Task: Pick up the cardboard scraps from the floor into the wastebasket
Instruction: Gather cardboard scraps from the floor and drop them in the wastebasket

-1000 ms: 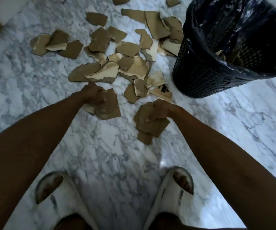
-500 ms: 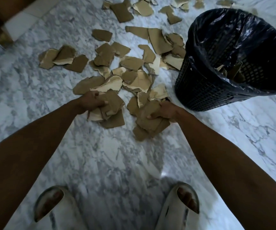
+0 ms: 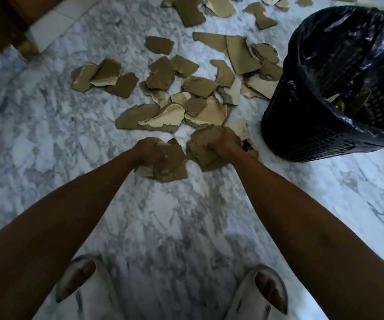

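Note:
Torn brown cardboard scraps (image 3: 200, 88) lie scattered over the marble floor ahead of me. My left hand (image 3: 150, 151) grips a bunch of scraps (image 3: 172, 165), held just above the floor. My right hand (image 3: 224, 144) grips a second bunch (image 3: 203, 146) close beside it. The black mesh wastebasket (image 3: 301, 125), lined with a black plastic bag, stands to the right of my right hand. A few scraps show inside it (image 3: 357, 105).
More scraps (image 3: 188, 12) lie farther off at the top. A brown wooden furniture piece (image 3: 1, 26) with a white tile strip stands at the top left. My feet in white slippers (image 3: 80, 285) stand at the bottom edge on the marble.
Both hands have lifted their bunches and drawn closer together, the right one moving toward the pile. The view has tilted forward, so more far scraps and the basket show.

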